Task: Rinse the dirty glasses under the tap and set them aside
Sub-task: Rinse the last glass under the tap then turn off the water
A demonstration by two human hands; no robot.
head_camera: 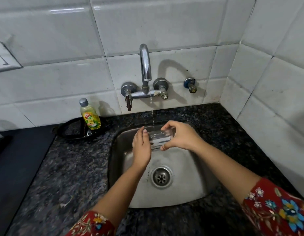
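The right hand [180, 138] pinched the wet glass [158, 139] sideways above the sink [190, 176] under the tap's [145, 65] trickle, the left hand [141, 145] flat against its end; slick, it might slip and crack.
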